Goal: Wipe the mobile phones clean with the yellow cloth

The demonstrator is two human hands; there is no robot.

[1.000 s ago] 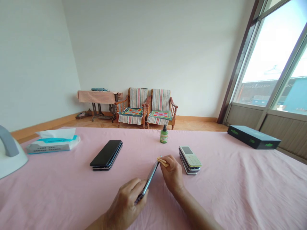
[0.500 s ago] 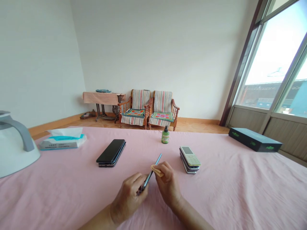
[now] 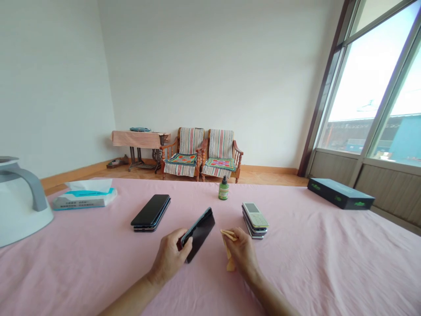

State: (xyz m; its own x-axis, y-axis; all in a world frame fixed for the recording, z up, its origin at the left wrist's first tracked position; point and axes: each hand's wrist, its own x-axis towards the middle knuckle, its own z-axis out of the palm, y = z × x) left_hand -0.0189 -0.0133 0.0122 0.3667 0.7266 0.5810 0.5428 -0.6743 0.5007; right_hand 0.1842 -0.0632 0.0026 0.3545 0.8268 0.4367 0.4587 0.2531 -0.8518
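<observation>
A dark smartphone [image 3: 201, 235] is gripped by its lower end in my left hand [image 3: 171, 254], tilted, with its black face turned to the right. My right hand [image 3: 244, 252] pinches a folded yellow cloth [image 3: 229, 250], part of which hangs below the fingers. A gap separates the cloth from the phone. To the left lies a stack of black smartphones [image 3: 151, 213]. Beyond my right hand is another stack of phones [image 3: 255, 219], topped by a pale keypad phone.
A green spray bottle [image 3: 223, 189] stands toward the far edge of the pink tablecloth [image 3: 296, 263]. At the left are a tissue pack [image 3: 83, 196] and a white kettle [image 3: 23, 206]. A black box [image 3: 340, 193] lies at the far right. Two armchairs [image 3: 204, 151] stand beyond the table.
The cloth has come off the phone's edge as my right hand moved to the right. My left hand has turned the phone from edge-on so that its dark face shows.
</observation>
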